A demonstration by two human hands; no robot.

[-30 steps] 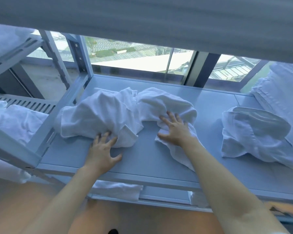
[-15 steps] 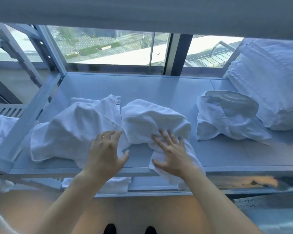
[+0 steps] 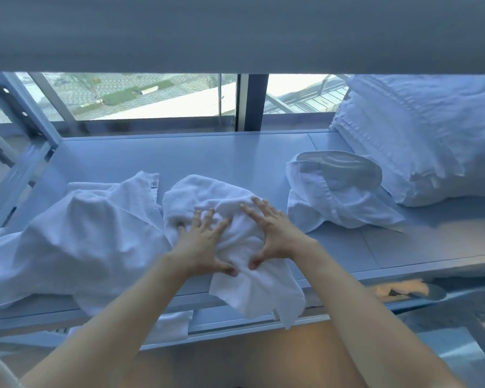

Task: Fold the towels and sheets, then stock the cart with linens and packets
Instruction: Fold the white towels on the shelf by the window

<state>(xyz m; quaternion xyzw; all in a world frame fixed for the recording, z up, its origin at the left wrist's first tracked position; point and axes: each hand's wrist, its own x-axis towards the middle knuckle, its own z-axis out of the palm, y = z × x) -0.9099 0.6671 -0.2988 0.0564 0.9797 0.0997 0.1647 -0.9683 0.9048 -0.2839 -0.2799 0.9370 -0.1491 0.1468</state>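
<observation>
A crumpled white towel (image 3: 207, 197) lies in the middle of the grey shelf (image 3: 207, 152), its lower end hanging over the front edge. My left hand (image 3: 200, 245) and my right hand (image 3: 275, 233) both rest on top of it with fingers spread, thumbs nearly touching. A second, larger white towel (image 3: 76, 242) lies bunched to the left, touching the first. A third crumpled white cloth (image 3: 331, 200) sits apart to the right.
A stack of folded white linens (image 3: 429, 135) fills the shelf's right end. An upper shelf (image 3: 235, 29) overhangs the work area. The shelf frame's upright (image 3: 25, 107) stands at the left; a window lies behind. More white cloth shows on the lower shelf (image 3: 171, 326).
My left hand moved right, off the left towel and onto the middle towel beside my right hand. The view shifted left and closer.
</observation>
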